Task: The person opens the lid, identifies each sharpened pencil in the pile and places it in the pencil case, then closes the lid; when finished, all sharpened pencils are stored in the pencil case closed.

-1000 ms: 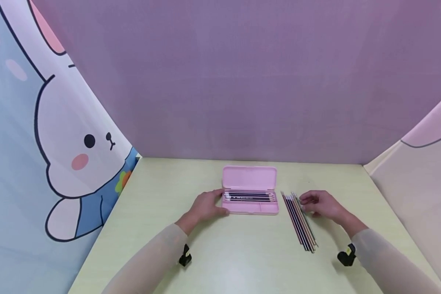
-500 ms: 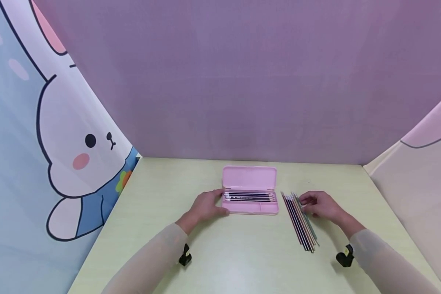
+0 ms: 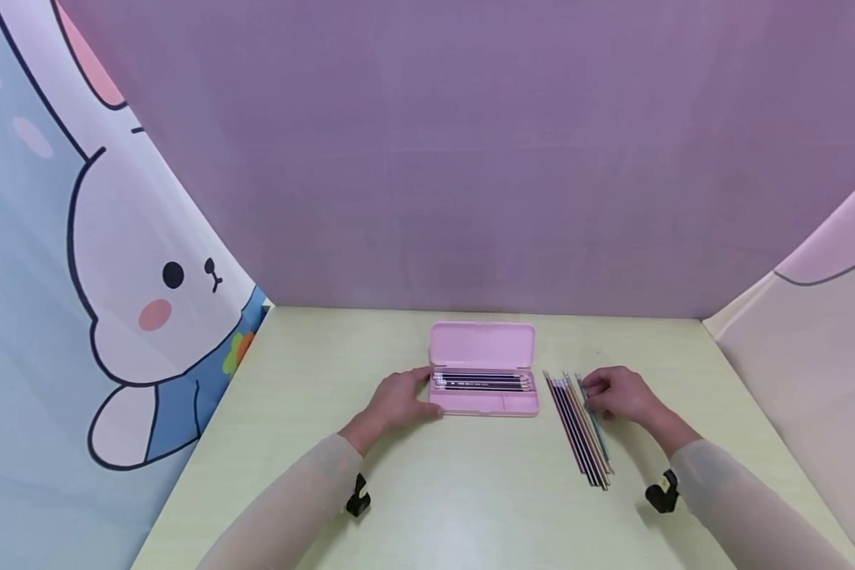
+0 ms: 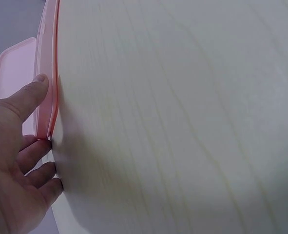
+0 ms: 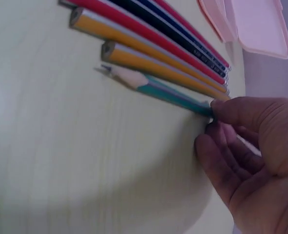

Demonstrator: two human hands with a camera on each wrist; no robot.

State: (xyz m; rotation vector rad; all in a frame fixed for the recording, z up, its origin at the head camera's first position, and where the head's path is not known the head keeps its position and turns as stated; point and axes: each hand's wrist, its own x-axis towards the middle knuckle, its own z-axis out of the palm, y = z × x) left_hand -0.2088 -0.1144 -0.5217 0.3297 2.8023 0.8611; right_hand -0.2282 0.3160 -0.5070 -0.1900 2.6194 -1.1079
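An open pink pencil case (image 3: 470,405) lies on the table with several dark striped pencils (image 3: 480,382) in its rear compartment. My left hand (image 3: 397,398) holds the case by its left end, the thumb on the front wall and the index finger near the hinge corner. In the left wrist view, the thumb (image 4: 34,92) lies against the pink wall. My right hand (image 3: 623,396) pinches a sharpened green pencil (image 5: 173,96) near its far end, between thumb and fingers. The pencil lies just right of the loose bunch, its point toward me.
Several loose pencils (image 3: 577,431), dark, red and yellow, lie side by side right of the case, erasers away from me. The case's lid (image 3: 482,344) leans open at the back. A purple cloth wall (image 3: 470,158) rises behind the table, and a rabbit-print cloth (image 3: 135,317) hangs at left.
The green pencil's far end has come away from the bunch, leaving a small gap, with my right hand shifting slightly. The left hand and case stay in place.
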